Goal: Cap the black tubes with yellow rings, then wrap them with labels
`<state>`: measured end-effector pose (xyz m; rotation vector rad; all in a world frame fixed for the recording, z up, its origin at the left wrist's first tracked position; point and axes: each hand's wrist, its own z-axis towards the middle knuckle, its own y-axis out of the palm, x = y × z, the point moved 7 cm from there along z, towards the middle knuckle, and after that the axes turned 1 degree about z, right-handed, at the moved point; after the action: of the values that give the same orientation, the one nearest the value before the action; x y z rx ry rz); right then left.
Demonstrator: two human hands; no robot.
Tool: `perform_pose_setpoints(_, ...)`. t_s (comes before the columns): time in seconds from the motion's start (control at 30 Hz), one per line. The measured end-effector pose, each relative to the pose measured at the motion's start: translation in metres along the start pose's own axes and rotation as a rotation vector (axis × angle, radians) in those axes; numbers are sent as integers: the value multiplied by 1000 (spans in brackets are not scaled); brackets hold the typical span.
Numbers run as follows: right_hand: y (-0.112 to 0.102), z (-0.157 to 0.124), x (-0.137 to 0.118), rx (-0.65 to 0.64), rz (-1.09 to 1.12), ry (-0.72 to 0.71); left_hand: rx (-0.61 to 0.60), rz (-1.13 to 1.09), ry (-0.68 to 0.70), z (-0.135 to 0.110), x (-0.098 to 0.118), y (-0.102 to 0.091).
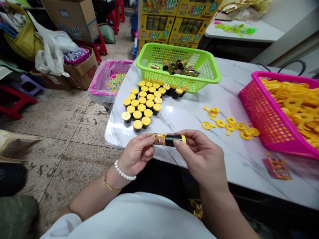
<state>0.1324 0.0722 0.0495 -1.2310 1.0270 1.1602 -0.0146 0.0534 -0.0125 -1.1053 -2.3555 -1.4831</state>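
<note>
As the left hand [136,151] is pinching one end of a tube [169,140], the right hand [208,156] is gripping the other; pots [142,108] are standing beyond the left hand.

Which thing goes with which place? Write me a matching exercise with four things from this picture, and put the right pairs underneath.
Things
1. printed tube with a black section
2. yellow-capped black containers
3. small colourful beads
4. white bracelet

Places
A. around the left wrist
B. standing on the table, by the green basket
C. between the left hand and right hand
D. in the lined pink basket

Pairs: 1-C, 2-B, 3-D, 4-A
</note>
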Motion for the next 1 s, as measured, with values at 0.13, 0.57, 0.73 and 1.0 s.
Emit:
perform_pose_setpoints(0.13, 1, -6, -7, 58, -166, -157, -15, 5, 9, 1, -1, -1)
perform_pose_setpoints(0.57, -6, -14, -16, -2, -208, -528, 162, 244, 361, -19, 19, -9)
perform_pose_setpoints(0.73, -6, -18, -25, -138, -235, -645, -35, 727, 550, -36, 37, 8)
perform_pose_setpoints(1.0, 5, -24, -30, -273, -335, -676, -242, 737, 324, -16, 25, 10)
